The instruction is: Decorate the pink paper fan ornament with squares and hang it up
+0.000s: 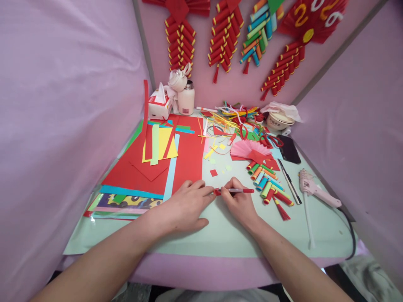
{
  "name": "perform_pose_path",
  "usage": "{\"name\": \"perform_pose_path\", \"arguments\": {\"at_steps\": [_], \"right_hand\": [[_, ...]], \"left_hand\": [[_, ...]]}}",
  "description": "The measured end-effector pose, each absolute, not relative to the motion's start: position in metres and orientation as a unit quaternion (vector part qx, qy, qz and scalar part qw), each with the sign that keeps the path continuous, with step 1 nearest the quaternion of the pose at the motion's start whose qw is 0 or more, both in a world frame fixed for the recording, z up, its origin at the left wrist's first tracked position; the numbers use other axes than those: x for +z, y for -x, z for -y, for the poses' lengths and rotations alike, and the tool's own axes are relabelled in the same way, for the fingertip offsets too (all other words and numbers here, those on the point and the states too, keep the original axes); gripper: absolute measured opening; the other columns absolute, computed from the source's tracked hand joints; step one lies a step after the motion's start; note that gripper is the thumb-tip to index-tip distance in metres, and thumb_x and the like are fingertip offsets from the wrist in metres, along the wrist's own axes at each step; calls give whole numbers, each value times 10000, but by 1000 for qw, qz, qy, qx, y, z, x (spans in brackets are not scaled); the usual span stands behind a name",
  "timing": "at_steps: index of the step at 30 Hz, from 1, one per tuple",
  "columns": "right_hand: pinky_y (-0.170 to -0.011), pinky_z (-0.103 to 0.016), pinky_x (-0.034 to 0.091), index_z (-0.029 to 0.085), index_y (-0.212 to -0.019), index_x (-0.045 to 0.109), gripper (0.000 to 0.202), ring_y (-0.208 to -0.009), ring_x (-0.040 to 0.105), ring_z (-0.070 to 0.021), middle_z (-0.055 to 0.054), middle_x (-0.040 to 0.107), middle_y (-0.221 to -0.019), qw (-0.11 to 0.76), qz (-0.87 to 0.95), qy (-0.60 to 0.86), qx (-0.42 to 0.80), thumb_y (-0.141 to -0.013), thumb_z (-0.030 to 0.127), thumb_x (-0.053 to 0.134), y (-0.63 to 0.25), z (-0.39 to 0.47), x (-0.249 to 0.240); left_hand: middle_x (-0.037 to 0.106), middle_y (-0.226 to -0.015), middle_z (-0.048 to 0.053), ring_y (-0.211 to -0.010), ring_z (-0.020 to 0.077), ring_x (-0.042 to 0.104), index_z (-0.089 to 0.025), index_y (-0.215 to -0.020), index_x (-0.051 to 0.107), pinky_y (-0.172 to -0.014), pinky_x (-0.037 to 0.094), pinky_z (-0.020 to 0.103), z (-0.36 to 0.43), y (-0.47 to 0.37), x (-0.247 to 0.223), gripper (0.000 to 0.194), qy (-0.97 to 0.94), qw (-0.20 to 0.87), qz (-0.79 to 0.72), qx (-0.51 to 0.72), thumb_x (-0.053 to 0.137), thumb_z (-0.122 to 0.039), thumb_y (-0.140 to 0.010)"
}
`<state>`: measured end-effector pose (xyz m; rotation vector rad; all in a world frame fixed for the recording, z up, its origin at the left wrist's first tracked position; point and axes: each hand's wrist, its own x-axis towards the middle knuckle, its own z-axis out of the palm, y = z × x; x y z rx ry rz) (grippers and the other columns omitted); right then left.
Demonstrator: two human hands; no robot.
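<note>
My right hand (237, 203) is closed round a red pen (241, 191), which lies nearly level with its tip side toward my left hand. My left hand (189, 205) rests flat with spread fingers, partly on the large red paper (189, 167) and partly on the pale green table (233, 241). Its fingertips come close to the pen's left end, where a small red piece shows; the details there are too small to tell. To the right of my right hand lies a paper firecracker string (267, 182) below a pink paper fan (250, 149).
A glue gun (317, 188), black phone (289, 149) and black-and-white pen (289, 181) lie right. Red scissors (267, 140), colourful strips and a bowl (278, 119) are behind. A tissue box (160, 105) and bottle (186, 98) stand back left. Paper firecrackers (181, 42) hang on the wall.
</note>
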<state>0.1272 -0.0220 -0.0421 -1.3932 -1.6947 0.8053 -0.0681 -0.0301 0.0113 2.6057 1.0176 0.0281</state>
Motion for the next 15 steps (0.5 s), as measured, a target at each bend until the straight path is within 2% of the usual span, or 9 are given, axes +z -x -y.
{"name": "perform_pose_path", "arguments": {"at_steps": [15], "right_hand": [[-506, -243, 317, 216, -661, 423, 202, -518, 393, -105, 69, 415, -554, 394, 672, 546, 308, -821, 261, 537, -128, 21, -44]], "left_hand": [[529, -1311, 80, -1167, 288, 419, -213, -1349, 434, -916, 337, 403, 29, 68, 13, 587, -918, 170, -359, -4, 552, -346, -789]]}}
